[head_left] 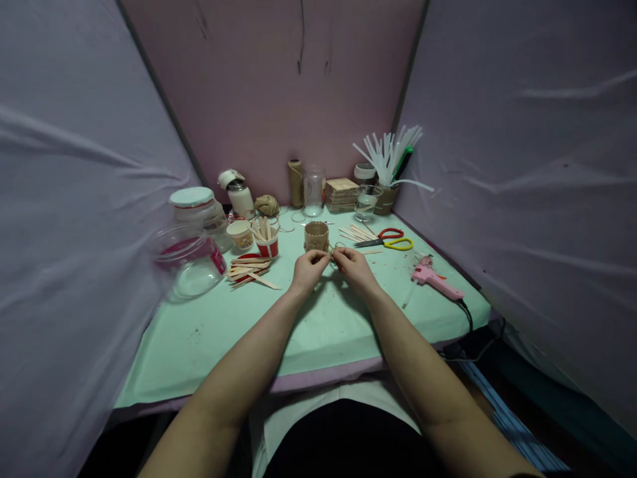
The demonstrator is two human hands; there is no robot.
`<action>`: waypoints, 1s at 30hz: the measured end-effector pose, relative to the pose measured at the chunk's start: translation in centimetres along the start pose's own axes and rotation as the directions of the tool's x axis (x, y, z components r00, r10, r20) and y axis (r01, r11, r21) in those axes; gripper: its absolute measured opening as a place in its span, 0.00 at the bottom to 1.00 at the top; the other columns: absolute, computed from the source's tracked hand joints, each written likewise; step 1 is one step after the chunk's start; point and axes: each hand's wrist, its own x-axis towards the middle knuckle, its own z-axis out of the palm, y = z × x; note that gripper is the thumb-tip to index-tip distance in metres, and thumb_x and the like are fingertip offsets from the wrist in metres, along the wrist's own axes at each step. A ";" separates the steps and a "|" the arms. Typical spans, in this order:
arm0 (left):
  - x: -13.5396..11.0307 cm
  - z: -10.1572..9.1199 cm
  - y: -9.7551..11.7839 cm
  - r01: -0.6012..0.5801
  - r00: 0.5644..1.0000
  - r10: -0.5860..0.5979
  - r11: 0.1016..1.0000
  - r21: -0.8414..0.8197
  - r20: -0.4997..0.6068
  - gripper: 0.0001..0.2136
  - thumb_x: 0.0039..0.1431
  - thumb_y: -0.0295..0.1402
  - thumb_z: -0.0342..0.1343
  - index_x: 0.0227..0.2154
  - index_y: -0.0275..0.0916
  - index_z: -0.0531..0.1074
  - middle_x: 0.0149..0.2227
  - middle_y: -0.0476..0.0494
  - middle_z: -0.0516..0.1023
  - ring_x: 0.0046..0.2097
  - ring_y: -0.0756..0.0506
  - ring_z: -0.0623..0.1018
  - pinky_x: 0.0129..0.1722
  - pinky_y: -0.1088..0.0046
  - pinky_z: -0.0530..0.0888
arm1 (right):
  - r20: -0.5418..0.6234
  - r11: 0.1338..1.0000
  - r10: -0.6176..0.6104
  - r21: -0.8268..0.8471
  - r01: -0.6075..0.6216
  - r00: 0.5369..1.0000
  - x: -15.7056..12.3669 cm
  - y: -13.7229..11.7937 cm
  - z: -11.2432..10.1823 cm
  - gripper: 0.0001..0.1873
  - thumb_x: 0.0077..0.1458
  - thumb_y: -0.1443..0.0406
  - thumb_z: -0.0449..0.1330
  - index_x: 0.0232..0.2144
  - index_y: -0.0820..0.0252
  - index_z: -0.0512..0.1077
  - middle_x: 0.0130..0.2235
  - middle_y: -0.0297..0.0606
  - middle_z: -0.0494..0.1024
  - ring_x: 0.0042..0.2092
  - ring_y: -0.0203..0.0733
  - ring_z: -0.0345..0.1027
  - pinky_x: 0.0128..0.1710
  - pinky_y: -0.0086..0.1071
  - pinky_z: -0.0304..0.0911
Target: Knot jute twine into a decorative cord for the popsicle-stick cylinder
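Note:
A small brown cup (317, 232) with a scalloped rim stands upright on the table, just beyond my fingers. My left hand (310, 268) is closed in a pinch at the cup's front right. Close beside it, my right hand (355, 267) pinches too, and thin twine (339, 245) loops up between the fingertips. Both hands appear to hold this twine, though the fingers hide most of it. Scissors (385, 241) with one red and one yellow handle lie open to the right, near loose thin wooden sticks (357, 233).
Flat craft sticks (250, 271) and a red paper cup (269, 248) of sticks are at left, by a large clear jar (196, 275). A pink glue gun (436, 281) lies right, its cord over the edge. Jars, a twine ball (267, 205) and white glue sticks (385, 156) line the back.

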 end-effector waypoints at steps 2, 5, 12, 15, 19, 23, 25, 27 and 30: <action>0.0 0.0 -0.1 -0.002 1.000 0.002 1.000 -0.013 0.000 0.08 0.45 0.36 0.58 0.25 0.36 0.76 0.27 0.46 0.76 0.32 0.48 0.72 0.35 0.73 0.67 | 0.015 1.000 0.002 -0.004 -0.001 1.000 0.0 0.0 0.0 0.18 0.45 0.50 0.59 0.22 0.59 0.66 0.20 0.29 0.60 0.23 0.31 0.51 0.21 0.26 0.48; 0.1 0.1 -0.3 0.029 0.999 -0.027 0.997 -0.077 0.022 0.09 0.46 0.36 0.58 0.26 0.35 0.75 0.28 0.46 0.75 0.32 0.49 0.71 0.35 0.73 0.67 | 0.019 1.000 0.007 0.003 -0.007 1.000 0.0 0.1 0.0 0.18 0.45 0.50 0.59 0.23 0.59 0.67 0.20 0.28 0.60 0.23 0.31 0.51 0.22 0.26 0.49; 0.1 0.2 0.0 0.028 0.997 -0.015 0.982 -0.186 0.070 0.10 0.45 0.36 0.59 0.28 0.35 0.75 0.30 0.45 0.76 0.34 0.48 0.72 0.38 0.73 0.68 | -0.020 0.999 0.004 0.032 -0.003 1.000 0.2 0.5 -0.1 0.19 0.43 0.49 0.61 0.24 0.59 0.69 0.19 0.28 0.62 0.23 0.32 0.52 0.22 0.28 0.50; 0.1 0.1 0.1 0.026 0.996 -0.011 0.983 -0.183 0.085 0.09 0.45 0.36 0.60 0.27 0.35 0.76 0.29 0.44 0.77 0.34 0.48 0.73 0.38 0.72 0.68 | -0.014 0.999 0.032 0.032 -0.031 0.999 0.2 0.4 -0.2 0.19 0.43 0.49 0.60 0.24 0.59 0.69 0.19 0.28 0.61 0.23 0.32 0.52 0.23 0.28 0.49; -0.1 0.1 0.4 0.032 0.996 -0.016 0.982 -0.184 0.093 0.09 0.45 0.37 0.60 0.28 0.36 0.76 0.29 0.45 0.77 0.33 0.49 0.72 0.36 0.72 0.68 | -0.046 1.000 0.009 0.008 -0.009 0.999 0.2 0.3 -0.1 0.17 0.44 0.51 0.60 0.25 0.59 0.69 0.20 0.29 0.64 0.24 0.33 0.55 0.25 0.29 0.52; -0.1 0.1 0.3 0.032 0.998 -0.021 0.983 -0.182 0.062 0.10 0.45 0.37 0.60 0.28 0.36 0.77 0.28 0.45 0.76 0.31 0.49 0.72 0.36 0.72 0.68 | -0.148 0.977 -0.192 -0.123 0.175 0.970 -0.1 -0.1 0.0 0.12 0.46 0.56 0.61 0.28 0.59 0.70 0.29 0.35 0.72 0.32 0.38 0.63 0.33 0.32 0.59; 0.0 0.1 0.0 0.022 0.999 -0.017 0.983 -0.183 0.027 0.10 0.45 0.37 0.60 0.28 0.35 0.77 0.28 0.46 0.76 0.31 0.49 0.71 0.36 0.72 0.68 | -0.162 0.936 -0.305 -0.233 0.264 0.939 -0.4 -0.4 0.1 0.09 0.48 0.59 0.59 0.28 0.58 0.69 0.31 0.37 0.72 0.34 0.39 0.64 0.36 0.33 0.60; 0.2 0.2 -0.2 0.012 1.000 -0.015 0.982 -0.188 -0.016 0.10 0.45 0.37 0.60 0.28 0.35 0.76 0.28 0.46 0.76 0.32 0.49 0.71 0.36 0.72 0.68 | -0.157 0.888 -0.389 -0.327 0.324 0.908 -0.7 -0.6 0.3 0.06 0.49 0.61 0.58 0.27 0.58 0.69 0.31 0.37 0.71 0.34 0.39 0.63 0.35 0.33 0.61; 0.3 0.2 -0.4 -0.004 0.997 -0.010 0.980 -0.200 -0.071 0.10 0.44 0.37 0.60 0.28 0.35 0.76 0.29 0.45 0.77 0.33 0.49 0.72 0.37 0.72 0.68 | -0.125 0.841 -0.452 -0.390 0.375 0.883 -0.9 -0.9 0.4 0.05 0.50 0.63 0.58 0.25 0.57 0.69 0.30 0.37 0.70 0.33 0.38 0.63 0.34 0.33 0.61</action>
